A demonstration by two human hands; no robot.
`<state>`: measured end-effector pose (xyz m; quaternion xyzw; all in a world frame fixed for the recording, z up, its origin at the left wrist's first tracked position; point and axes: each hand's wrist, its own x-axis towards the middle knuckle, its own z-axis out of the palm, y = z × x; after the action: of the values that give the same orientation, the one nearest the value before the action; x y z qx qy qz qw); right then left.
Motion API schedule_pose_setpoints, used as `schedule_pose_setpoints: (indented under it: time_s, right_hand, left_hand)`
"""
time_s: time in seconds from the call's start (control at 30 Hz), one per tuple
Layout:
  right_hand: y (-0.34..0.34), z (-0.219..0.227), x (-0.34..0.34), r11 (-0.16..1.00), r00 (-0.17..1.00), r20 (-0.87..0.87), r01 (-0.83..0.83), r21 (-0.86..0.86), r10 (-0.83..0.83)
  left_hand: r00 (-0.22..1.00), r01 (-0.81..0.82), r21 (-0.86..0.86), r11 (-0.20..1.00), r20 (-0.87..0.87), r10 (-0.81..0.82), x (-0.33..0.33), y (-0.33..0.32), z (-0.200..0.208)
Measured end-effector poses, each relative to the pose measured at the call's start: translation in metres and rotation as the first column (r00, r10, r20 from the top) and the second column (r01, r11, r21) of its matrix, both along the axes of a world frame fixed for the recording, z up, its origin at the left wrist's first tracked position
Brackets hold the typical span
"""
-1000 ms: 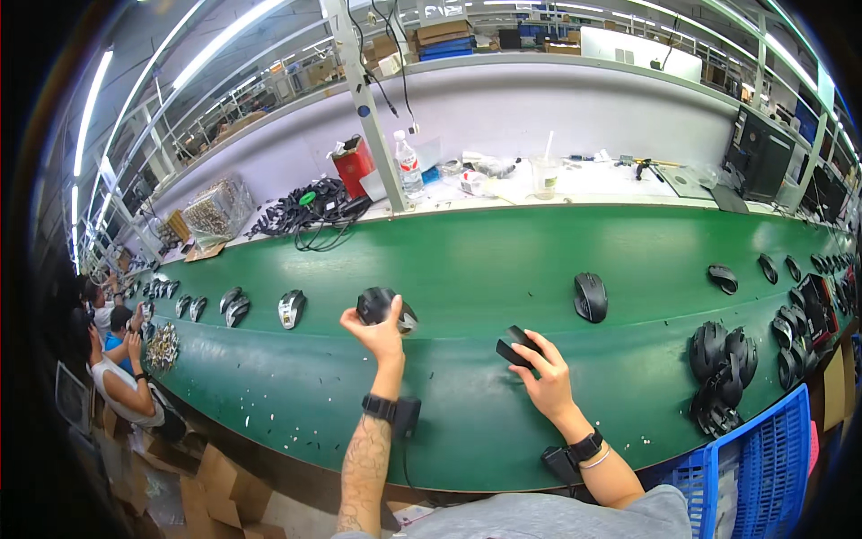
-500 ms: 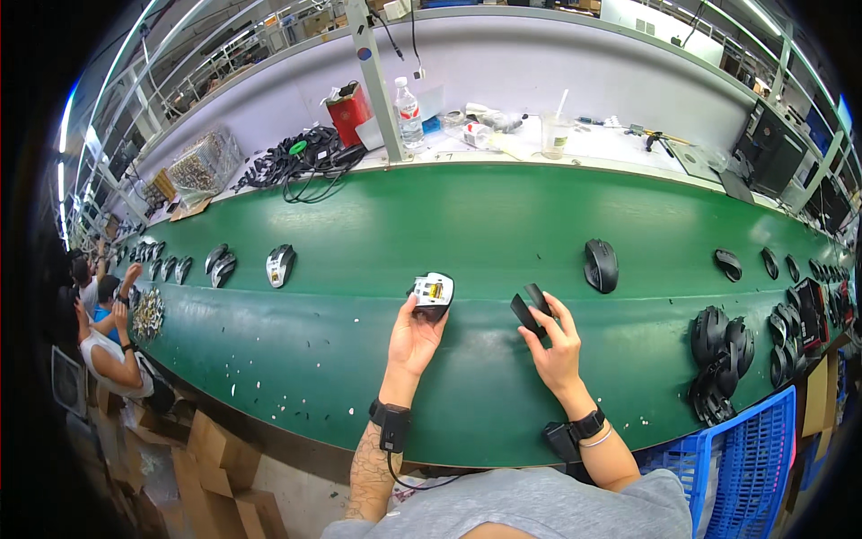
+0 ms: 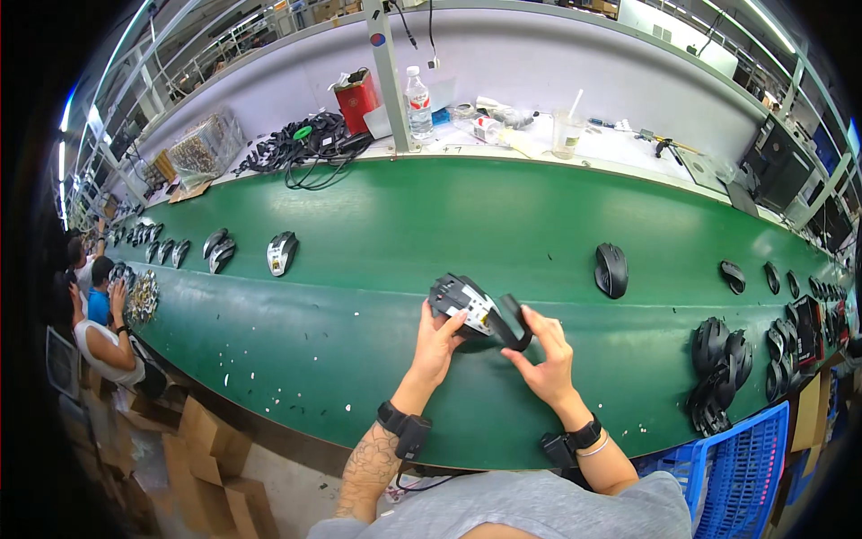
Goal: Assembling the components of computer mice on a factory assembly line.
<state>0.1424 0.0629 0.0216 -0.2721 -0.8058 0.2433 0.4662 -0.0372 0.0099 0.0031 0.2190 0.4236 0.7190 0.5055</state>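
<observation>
Over the near part of the green bench, my left hand (image 3: 437, 346) is closed around a partly open computer mouse (image 3: 462, 301), whose white and black inside shows on top. My right hand (image 3: 549, 361) pinches a curved black mouse cover (image 3: 513, 325) between thumb and fingers. That cover is tilted and right against the end of the mouse body; whether it is seated there I cannot tell. Beyond my right hand, a black mouse (image 3: 611, 270) lies on the bench. Farther left lies another mouse with its white inside exposed (image 3: 282, 253).
Black mouse shells (image 3: 718, 359) are heaped at the right, beside a blue plastic basket (image 3: 741, 467). More mice line both ends of the green bench (image 3: 431, 211). A bottle (image 3: 418, 106), a cup (image 3: 567, 135) and tangled cables (image 3: 310, 148) stand behind. Co-workers (image 3: 108, 346) sit at far left.
The mouse has turned and moved right, its long side now showing. My right hand has brought the black cover left against it. The head view has shifted slightly.
</observation>
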Motion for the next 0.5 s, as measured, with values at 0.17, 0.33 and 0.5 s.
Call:
schedule_pose_setpoints:
  time_s: [0.17, 0.33, 0.5]
  right_hand:
    - [-0.010, -0.002, -0.009, 0.996, 0.997, -0.032, 0.072, -0.054, -0.074]
    - [-0.011, -0.006, -0.012, 0.984, 0.994, 0.005, 0.105, -0.147, -0.105]
    - [-0.011, -0.006, -0.009, 0.980, 0.996, 0.058, 0.084, -0.181, -0.075]
  left_hand:
    - [0.987, 0.135, 0.044, 0.990, 0.080, -0.138, 0.011, -0.002, -0.003]
    - [0.936, 0.057, 0.031, 0.998, -0.350, -0.042, 0.034, -0.004, -0.011]
    - [0.961, 0.045, 0.094, 0.995, -0.277, -0.018, 0.043, -0.007, -0.004]
